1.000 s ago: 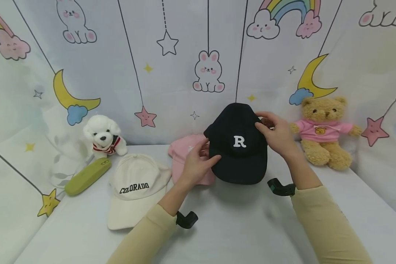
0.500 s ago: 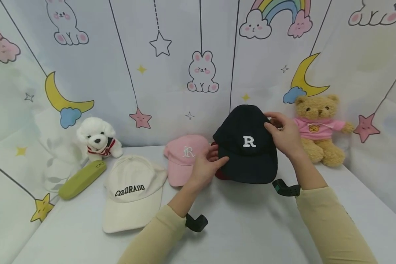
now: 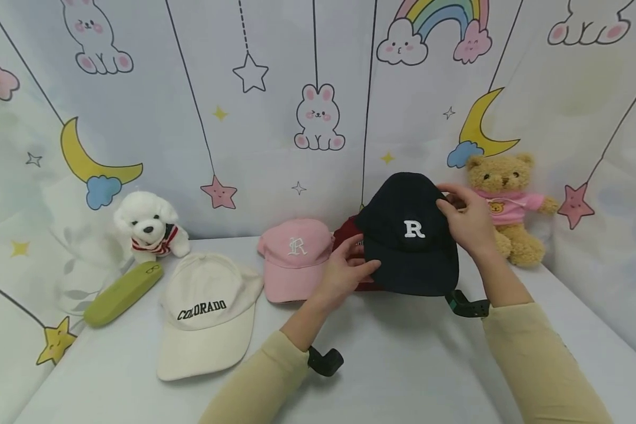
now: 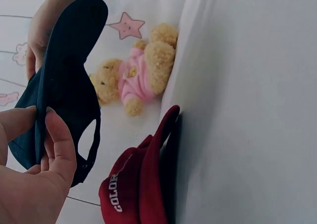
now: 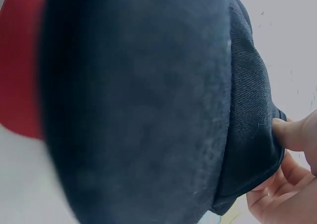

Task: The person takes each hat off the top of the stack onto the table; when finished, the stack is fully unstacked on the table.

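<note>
A dark navy cap [image 3: 410,206] with a white letter R is held up above the table, its brim tilted down toward me. My left hand [image 3: 344,274] pinches the brim's left edge between thumb and fingers, as the left wrist view also shows. At the crown's right edge, my right hand [image 3: 469,218] pinches the fabric; in the right wrist view the blurred brim [image 5: 143,105] fills the middle. Partly hidden behind the navy cap and my left hand sits a red cap [image 4: 133,184] with white lettering. A pink cap [image 3: 297,259] stands just left of it.
A cream Colorado cap [image 3: 206,318] lies at the left front. Beyond it are a green case [image 3: 122,294] and a white plush dog [image 3: 151,224]. The teddy bear [image 3: 503,206] leans on the printed backdrop at right, behind my right hand. White cloth covers the table [image 3: 403,365].
Both hands have carried the navy cap to the right across the view, uncovering the pink cap and part of the red one. The camera view has also turned slightly right.
</note>
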Tool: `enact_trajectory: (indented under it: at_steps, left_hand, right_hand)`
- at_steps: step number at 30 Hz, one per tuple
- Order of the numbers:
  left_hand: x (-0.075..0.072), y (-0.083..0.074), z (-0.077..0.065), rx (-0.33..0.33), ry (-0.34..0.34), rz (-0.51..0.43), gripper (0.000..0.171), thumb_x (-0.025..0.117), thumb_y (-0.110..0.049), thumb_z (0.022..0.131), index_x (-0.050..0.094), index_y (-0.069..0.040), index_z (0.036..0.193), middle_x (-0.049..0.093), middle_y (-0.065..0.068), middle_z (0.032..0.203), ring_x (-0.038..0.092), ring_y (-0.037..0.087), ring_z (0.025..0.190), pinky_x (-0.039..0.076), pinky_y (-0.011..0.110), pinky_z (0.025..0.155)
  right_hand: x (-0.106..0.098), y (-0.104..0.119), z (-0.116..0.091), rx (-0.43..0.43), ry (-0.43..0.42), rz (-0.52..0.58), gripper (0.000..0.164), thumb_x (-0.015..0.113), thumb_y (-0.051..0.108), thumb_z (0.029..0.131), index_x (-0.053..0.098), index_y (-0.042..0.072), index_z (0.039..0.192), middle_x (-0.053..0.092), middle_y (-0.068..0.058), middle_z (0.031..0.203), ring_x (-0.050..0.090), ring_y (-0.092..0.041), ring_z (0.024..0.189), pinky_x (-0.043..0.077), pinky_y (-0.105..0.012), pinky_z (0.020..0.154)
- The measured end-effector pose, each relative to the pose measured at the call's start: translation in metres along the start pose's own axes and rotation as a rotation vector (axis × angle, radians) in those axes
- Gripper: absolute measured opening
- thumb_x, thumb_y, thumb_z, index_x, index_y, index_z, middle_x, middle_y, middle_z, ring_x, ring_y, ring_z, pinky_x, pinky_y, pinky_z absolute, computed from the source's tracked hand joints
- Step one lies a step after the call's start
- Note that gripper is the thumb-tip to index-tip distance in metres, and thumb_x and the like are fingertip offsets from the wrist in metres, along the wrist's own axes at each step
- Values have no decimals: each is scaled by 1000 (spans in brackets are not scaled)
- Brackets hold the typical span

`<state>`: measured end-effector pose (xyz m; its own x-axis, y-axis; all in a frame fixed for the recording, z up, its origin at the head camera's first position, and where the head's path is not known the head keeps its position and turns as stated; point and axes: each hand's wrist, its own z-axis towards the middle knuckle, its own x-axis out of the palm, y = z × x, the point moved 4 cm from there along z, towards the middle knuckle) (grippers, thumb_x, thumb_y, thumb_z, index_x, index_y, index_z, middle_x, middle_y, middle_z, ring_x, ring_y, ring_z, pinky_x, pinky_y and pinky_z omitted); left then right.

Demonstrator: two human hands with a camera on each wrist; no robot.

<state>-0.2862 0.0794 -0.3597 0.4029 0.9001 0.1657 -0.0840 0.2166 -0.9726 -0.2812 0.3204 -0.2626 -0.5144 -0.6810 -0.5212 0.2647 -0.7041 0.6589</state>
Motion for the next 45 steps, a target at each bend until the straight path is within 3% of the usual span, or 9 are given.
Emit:
enact_trajectory:
  at_steps: [13,22,29,38,45]
  left_hand:
    - [22,9,20,47,-1,125,65,74,-4,91,46,-9,150,59,6,116,61,14,89,59,31,75]
    - [38,18,33,50,-22,187,64,74,-4,91,47,-7,149,62,5,113,62,15,87,59,30,73]
    - [49,22,41,25,-48,180,62,75,-4,91,49,-8,148,61,6,113,62,19,90,59,29,73]
    - [55,33,47,12,-62,170,60,75,-3,91,52,-8,145,62,2,109,60,12,84,59,29,73]
    - [61,42,51,-3,-68,153,58,74,-2,91,52,-7,144,62,2,111,60,11,84,59,31,75]
  right_hand:
    - [-18,-28,5,34,-5,-21,36,59,21,103,63,4,135,60,-19,111,52,-13,95,42,-20,77]
    - [-28,-41,7,110,6,-56,41,55,26,104,60,6,139,58,-22,121,54,-36,109,42,-22,75]
    - [-36,-51,8,156,12,-92,41,54,28,105,59,8,139,57,-20,121,54,-35,108,41,-16,70]
    - [-37,-64,10,179,28,-101,39,54,26,105,59,6,139,57,-23,122,53,-36,107,41,-18,70]
    - [-35,-81,12,141,-5,-108,38,58,22,103,63,5,136,61,-23,116,57,-32,101,41,-14,69]
